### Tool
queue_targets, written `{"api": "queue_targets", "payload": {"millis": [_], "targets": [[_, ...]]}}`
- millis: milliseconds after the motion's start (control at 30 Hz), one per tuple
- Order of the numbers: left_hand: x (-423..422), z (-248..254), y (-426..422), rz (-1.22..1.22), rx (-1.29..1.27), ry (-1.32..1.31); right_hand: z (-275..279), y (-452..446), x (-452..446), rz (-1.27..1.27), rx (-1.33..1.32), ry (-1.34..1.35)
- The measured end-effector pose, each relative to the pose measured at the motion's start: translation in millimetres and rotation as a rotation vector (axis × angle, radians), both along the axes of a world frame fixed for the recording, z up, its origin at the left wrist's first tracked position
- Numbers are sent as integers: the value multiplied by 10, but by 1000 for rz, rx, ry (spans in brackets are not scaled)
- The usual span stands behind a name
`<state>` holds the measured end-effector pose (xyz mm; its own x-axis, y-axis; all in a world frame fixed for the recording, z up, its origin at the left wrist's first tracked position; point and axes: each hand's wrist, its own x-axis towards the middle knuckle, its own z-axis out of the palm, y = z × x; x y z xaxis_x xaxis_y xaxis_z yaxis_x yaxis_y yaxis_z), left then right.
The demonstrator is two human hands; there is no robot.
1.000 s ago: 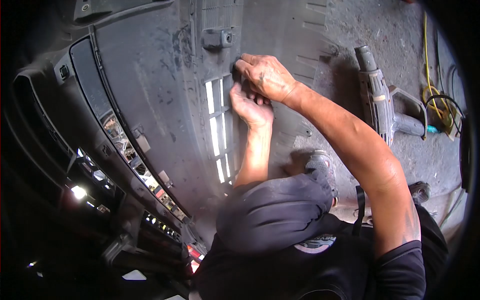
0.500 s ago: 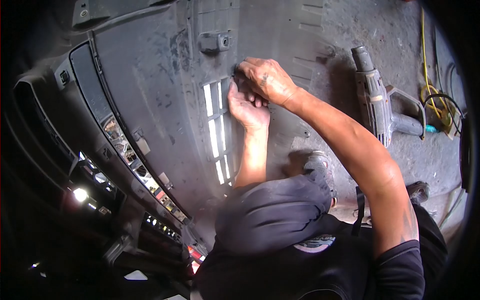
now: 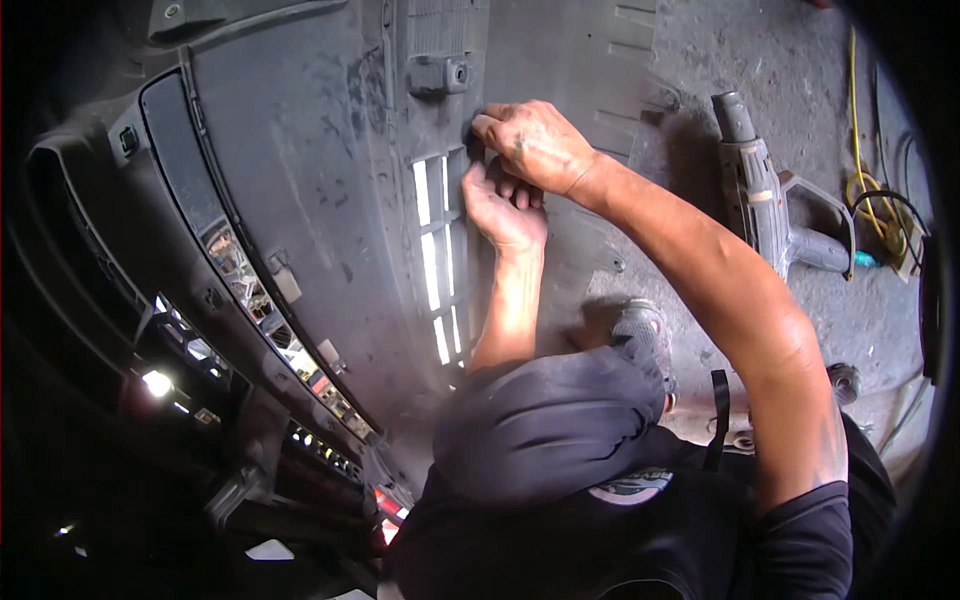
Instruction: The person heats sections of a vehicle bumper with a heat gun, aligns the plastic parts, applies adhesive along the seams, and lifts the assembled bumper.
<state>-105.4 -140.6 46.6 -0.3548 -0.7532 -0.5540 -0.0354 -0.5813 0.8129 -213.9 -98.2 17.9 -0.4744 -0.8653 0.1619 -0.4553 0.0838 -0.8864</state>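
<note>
A large grey plastic panel (image 3: pixel 320 170), scuffed and dusty, stands in front of me. Beside its row of bright slots (image 3: pixel 432 245), my left hand (image 3: pixel 507 212) has its palm turned up and its fingers curled in, with the fingertips partly under the other hand. My right hand (image 3: pixel 532 145) is just above it, thumb and fingers pinched together against the panel's surface. Whatever either hand holds is hidden by the fingers. A small raised bracket (image 3: pixel 437 76) with a round hole is on the panel, above both hands.
A grey heat-gun-like tool (image 3: pixel 762 200) lies on the concrete floor (image 3: pixel 690 45) at the right, near a yellow cable (image 3: pixel 855 110). My bent knee (image 3: pixel 550 420) and shoe (image 3: pixel 640 340) are below the hands. Dark trim with long openings (image 3: pixel 250 290) curves along the left.
Both hands stay at the same part of the panel, still close together. My right wrist and fingers have shifted slightly, and the right elbow has moved a little outward. The view has shifted slightly.
</note>
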Motion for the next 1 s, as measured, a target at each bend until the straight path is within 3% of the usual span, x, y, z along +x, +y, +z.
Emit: {"api": "queue_targets", "payload": {"millis": [533,733,833,867,967,1000], "targets": [[39,-38,-14,34,38,-2,-112,-28,-9,-26,-34,-22],[22,-42,-29,-13,33,68,-86,20,111,-151,-48,-158],[11,-19,-47,-61,-7,55,24,150,118,-104,24,-459],[72,-80,-81,-77,-7,59,77,243,98,-107,63,-686],[110,-128,-62,-97,-7,152,-245,304,262,-274,48,-487],[109,-132,-48,-97,-31,148,-218,333,216,-241,98,-590]]}}
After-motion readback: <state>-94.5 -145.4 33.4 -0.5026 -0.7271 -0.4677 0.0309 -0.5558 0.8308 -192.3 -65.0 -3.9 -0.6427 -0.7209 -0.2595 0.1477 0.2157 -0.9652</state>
